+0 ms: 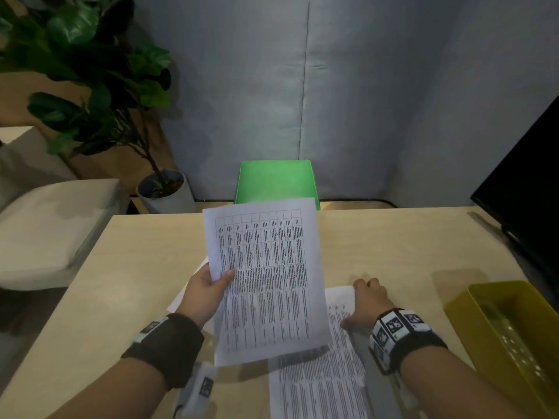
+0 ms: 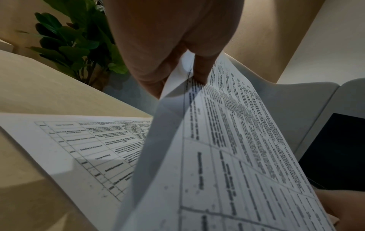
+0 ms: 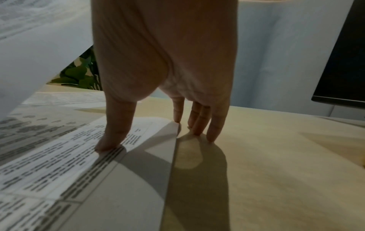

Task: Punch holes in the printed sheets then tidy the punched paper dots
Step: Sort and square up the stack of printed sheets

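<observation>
Head view shows the bench (image 1: pixel 393 237) carrying one printed sheet (image 1: pixel 320 382) at its near edge, pinned flat by the right hand (image 1: pixel 367 300) with straight fingers (image 3: pixel 214 129) — likely to stop sliding. The left hand (image 1: pixel 205 293) pinches the lifted sheet (image 1: pixel 266 276) clear.

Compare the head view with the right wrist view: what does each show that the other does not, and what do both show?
Only the head view shows the left hand pinching the raised white printed sheet, the bright green box beyond the table, and the olive-yellow plastic tray.

Only the right wrist view shows the thumb pressing the flat printed sheet while the fingertips touch bare table.

Both show the right hand, the pale wooden table, the black monitor and the leafy plant.
</observation>
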